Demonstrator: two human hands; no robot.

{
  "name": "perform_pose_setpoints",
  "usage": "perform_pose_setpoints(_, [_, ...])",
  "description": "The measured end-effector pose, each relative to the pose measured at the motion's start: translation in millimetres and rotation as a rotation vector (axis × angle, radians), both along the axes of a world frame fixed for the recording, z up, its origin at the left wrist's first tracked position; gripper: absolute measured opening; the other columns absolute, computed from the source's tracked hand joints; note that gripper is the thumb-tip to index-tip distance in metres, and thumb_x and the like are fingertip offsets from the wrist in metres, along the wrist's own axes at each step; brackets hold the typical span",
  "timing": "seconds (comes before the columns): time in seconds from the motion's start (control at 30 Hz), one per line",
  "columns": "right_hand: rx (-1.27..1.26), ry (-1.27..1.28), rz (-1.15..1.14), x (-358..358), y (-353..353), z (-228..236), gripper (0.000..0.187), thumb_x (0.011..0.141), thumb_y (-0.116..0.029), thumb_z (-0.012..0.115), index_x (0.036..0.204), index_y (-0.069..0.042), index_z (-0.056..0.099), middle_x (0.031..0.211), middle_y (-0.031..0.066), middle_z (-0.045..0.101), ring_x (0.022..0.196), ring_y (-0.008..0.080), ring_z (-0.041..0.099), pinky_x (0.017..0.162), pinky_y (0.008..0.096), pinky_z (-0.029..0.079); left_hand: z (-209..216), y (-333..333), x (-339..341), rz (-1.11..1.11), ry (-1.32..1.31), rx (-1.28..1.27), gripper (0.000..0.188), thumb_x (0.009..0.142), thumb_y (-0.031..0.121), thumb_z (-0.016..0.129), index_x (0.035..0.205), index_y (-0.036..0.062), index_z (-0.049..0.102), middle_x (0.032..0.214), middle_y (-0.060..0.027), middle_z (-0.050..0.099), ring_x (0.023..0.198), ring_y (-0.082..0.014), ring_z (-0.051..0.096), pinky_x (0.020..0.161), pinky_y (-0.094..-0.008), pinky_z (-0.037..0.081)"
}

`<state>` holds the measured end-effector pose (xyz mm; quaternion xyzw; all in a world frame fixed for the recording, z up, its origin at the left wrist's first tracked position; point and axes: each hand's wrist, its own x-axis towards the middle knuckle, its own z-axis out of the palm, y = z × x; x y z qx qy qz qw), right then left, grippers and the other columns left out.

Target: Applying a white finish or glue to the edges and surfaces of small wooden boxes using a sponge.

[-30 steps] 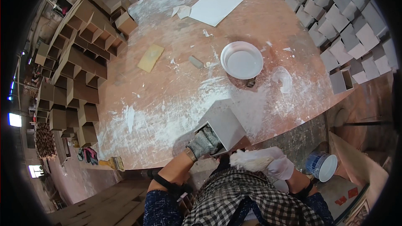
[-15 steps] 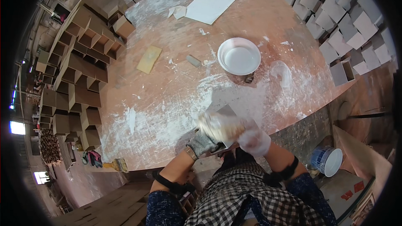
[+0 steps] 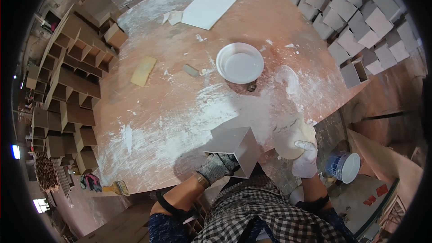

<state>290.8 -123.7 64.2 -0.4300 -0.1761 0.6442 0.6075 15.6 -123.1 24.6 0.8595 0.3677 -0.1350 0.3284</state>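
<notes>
Your left hand [image 3: 218,166], in a grey glove, reaches into the open end of the grey box [image 3: 237,145] at the near edge of the counter [image 3: 153,94]; its fingers are hidden inside, so whether that grip is clenched or loose cannot be told. Your white-gloved right hand [image 3: 307,159] grasps the pale, rough-edged pad [image 3: 290,141] right of the box.

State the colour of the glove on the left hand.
The glove is mottled grey; the head view shows it best.
</notes>
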Motion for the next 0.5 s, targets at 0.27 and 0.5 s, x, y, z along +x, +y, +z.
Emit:
perform_pose_setpoints(0.27, [-0.162,-0.014,-0.107,0.5,-6.6,-13.1,0.050,0.070,0.001,0.053,0.120,0.007,0.054,0.107,0.0162,0.064,0.096,0.0277,0.064,0.089,0.0363,0.050,-20.5,-4.6,21.3,-0.055,-0.040,0.118,0.038,0.081,0.027,0.060,0.116,0.0105,0.058,0.111,-0.0102,0.060,0.104,-0.0291,0.057,0.089,-0.0400,0.046])
perform_pose_setpoints(0.5, [0.427,-0.877,0.106,9.1,18.6,-21.4,0.044,0.072,0.000,0.055,0.116,0.001,0.057,0.107,0.0145,0.064,0.101,0.0285,0.062,0.089,0.0372,0.048,-17.8,-1.1,36.0,-0.029,-0.103,0.284,0.039,0.081,0.028,0.061,0.115,0.0108,0.059,0.110,-0.0099,0.061,0.102,-0.0284,0.058,0.089,-0.0394,0.046])
